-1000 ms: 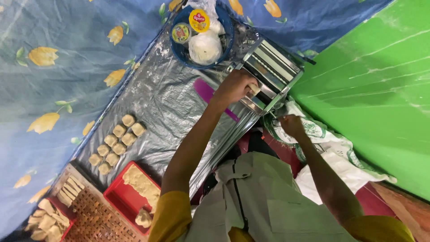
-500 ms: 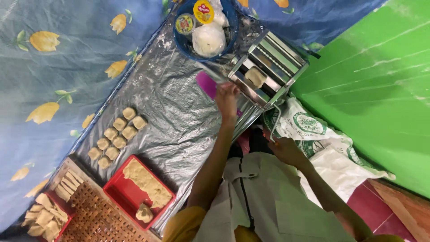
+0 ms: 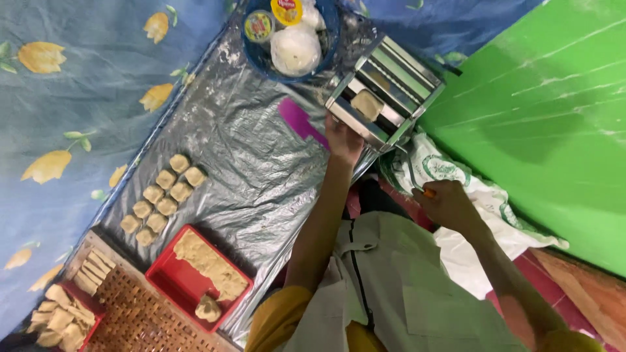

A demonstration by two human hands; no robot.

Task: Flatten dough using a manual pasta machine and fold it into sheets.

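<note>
While a slab of dough [image 3: 367, 104] sits in the top of the steel roller machine [image 3: 385, 91] at the far middle of the surface [image 3: 261, 163], the left hand [image 3: 343, 138] is pressed against the machine's near face, fingers partly curled; whether it grips anything there cannot be told. The right hand [image 3: 448, 203] is closed on the orange-tipped crank handle [image 3: 428, 193] just right of the machine, over a white printed sack [image 3: 456, 189].

Judged from the layout, the work looks partway through. Done, it seems: nine small dough blocks [image 3: 160, 199] laid in rows on the silver plastic sheet to the left, and cut strips [image 3: 62, 306] heaped at the near left corner beside a woven mat [image 3: 137, 319]. Left, it seems: the slab in the rollers, not yet emerged below as far as shows, and the crumbly dough mass in the red tray [image 3: 166, 283] at the near left.

A purple scraper [image 3: 301, 121] lies just left of the machine. A blue basket [image 3: 251, 49] at the far edge holds a white bag and two lidded tubs.
</note>
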